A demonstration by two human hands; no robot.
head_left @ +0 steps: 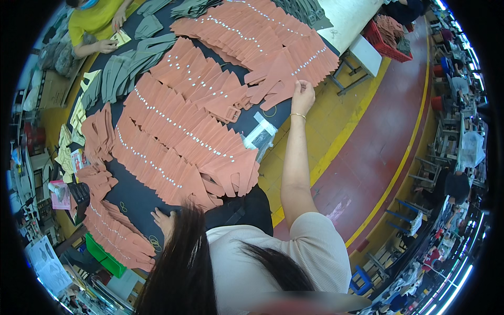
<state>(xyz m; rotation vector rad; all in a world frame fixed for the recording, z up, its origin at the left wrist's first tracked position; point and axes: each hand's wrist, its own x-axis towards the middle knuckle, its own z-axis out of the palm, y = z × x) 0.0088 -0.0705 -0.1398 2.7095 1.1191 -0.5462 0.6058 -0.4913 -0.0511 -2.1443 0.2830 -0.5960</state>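
My right hand (303, 96) is closed in a pinch at the near edge of a fanned row of salmon-coloured cut pieces (281, 79) with small white stickers. Whatever lies between its fingertips is too small to make out. My left hand (165, 220) rests on the dark tabletop (128, 185), fingers apart and holding nothing, partly covered by hair. Between the hands lie more overlapping rows of the salmon pieces (173, 126), shaped like shoe upper parts and carrying lines of white stickers. A salmon buckle (232, 114) lies near the middle rows.
Grey-green pieces (126, 68) lie at the far left beside yellow pieces (65, 152). Clear tape (261, 135) covers something at the table's right edge. A co-worker in yellow (100, 23) handles a small card. A stool (362, 58) and red crate (386, 39) stand right.
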